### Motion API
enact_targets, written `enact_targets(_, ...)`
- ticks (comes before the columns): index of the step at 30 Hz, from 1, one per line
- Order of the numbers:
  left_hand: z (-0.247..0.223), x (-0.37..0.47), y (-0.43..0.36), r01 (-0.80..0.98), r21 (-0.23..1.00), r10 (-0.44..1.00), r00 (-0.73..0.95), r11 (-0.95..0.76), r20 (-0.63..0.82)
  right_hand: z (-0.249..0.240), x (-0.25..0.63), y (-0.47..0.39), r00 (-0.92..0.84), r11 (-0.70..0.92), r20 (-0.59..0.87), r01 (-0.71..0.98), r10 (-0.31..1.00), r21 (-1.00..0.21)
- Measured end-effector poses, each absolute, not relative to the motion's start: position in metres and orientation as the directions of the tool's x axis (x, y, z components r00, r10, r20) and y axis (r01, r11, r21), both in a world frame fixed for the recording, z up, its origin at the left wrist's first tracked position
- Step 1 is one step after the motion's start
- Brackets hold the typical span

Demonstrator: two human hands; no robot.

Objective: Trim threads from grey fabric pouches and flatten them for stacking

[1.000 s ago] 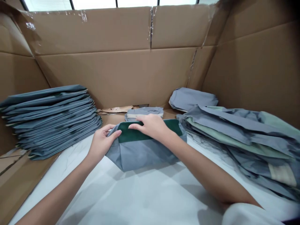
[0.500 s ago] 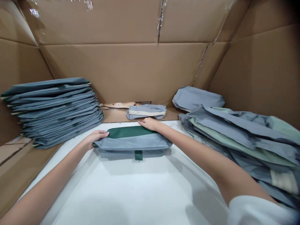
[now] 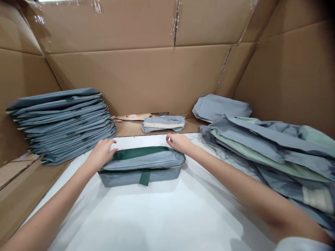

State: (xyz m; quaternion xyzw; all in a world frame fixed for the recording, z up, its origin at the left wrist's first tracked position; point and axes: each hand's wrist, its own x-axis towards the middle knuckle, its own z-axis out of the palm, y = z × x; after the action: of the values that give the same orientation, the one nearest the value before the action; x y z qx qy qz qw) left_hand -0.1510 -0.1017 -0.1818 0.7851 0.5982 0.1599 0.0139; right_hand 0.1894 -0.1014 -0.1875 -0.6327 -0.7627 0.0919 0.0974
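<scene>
A grey-blue fabric bag (image 3: 142, 163) with a dark green panel and a small green tab at its front lies on the white tabletop in front of me. My left hand (image 3: 104, 150) is at the bag's back left corner, thumb and fingers apart, the thumb at the green panel's edge. Just behind the back right corner, my right hand (image 3: 179, 142) has loosely curled fingers. A small gap shows between its thumb and forefinger, and nothing is visible in it. The bag's front side stands up, and its upper face looks slightly sunken.
On the left rises a tall stack of folded grey-blue bags (image 3: 68, 129). A heap of grey and pale green fabric pieces (image 3: 261, 146) covers the right side. Behind the bag lies a small grey bundle with a cream strip (image 3: 163, 124). Cardboard walls (image 3: 136, 80) enclose the table (image 3: 157, 216).
The bag has shifted slightly left and towards me, and its front side shows more fully. My left hand has loosened from the corner. My right hand has lifted off the green panel and moved right.
</scene>
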Motion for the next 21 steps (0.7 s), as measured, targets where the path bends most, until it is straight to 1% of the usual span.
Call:
enact_targets(1,-0.172,-0.143,-0.112,0.898,0.204,0.913,0.348,-0.390,0.213,-0.184,0.192,-0.110,-0.183,0.193,0.064,0.942,0.981,-0.273)
enact_targets(2,-0.163,-0.135,-0.123,0.840,0.228,0.869,0.463,-0.493,0.172,-0.181,0.198,-0.119,-0.210,0.227,0.089,0.930,0.974,-0.290)
enact_targets(3,-0.157,-0.127,-0.135,0.781,0.231,0.814,0.569,-0.580,0.119,-0.177,0.205,-0.129,-0.261,0.281,0.105,0.909,0.960,-0.308)
enact_targets(4,-0.152,-0.120,-0.146,0.740,0.200,0.762,0.645,-0.642,0.061,-0.174,0.214,-0.138,-0.336,0.356,0.116,0.876,0.935,-0.326)
enact_targets(5,-0.150,-0.114,-0.155,0.718,0.147,0.728,0.685,-0.680,0.024,-0.173,0.223,-0.147,-0.459,0.474,0.131,0.805,0.879,-0.357)
enact_targets(6,-0.151,-0.109,-0.162,0.712,0.086,0.715,0.699,-0.697,0.008,-0.173,0.232,-0.154,-0.545,0.547,0.120,0.751,0.830,-0.371)
enact_targets(9,-0.164,-0.099,-0.169,0.716,-0.072,0.718,0.696,-0.695,-0.010,-0.186,0.244,-0.164,-0.638,0.632,0.103,0.703,0.763,-0.326)
enact_targets(12,-0.179,-0.096,-0.164,0.670,-0.168,0.684,0.728,-0.723,-0.043,-0.212,0.240,-0.162,-0.686,0.709,0.177,0.677,0.705,-0.201)
enact_targets(13,-0.184,-0.096,-0.163,0.643,-0.199,0.665,0.745,-0.739,-0.062,-0.221,0.238,-0.159,-0.708,0.739,0.219,0.661,0.672,-0.133)
enact_targets(16,-0.196,-0.095,-0.165,0.572,-0.265,0.618,0.774,-0.776,-0.140,-0.242,0.238,-0.152,-0.789,0.798,0.319,0.586,0.524,0.139)
enact_targets(18,-0.205,-0.095,-0.169,0.590,-0.277,0.644,0.744,-0.758,-0.179,-0.248,0.243,-0.149,-0.838,0.798,0.331,0.528,0.434,0.291)
enact_targets(19,-0.209,-0.095,-0.171,0.615,-0.268,0.666,0.722,-0.741,-0.187,-0.248,0.246,-0.147,-0.855,0.794,0.328,0.503,0.401,0.341)
enact_targets(21,-0.216,-0.096,-0.173,0.660,-0.223,0.695,0.694,-0.718,-0.186,-0.247,0.251,-0.145,-0.875,0.790,0.324,0.471,0.360,0.393)
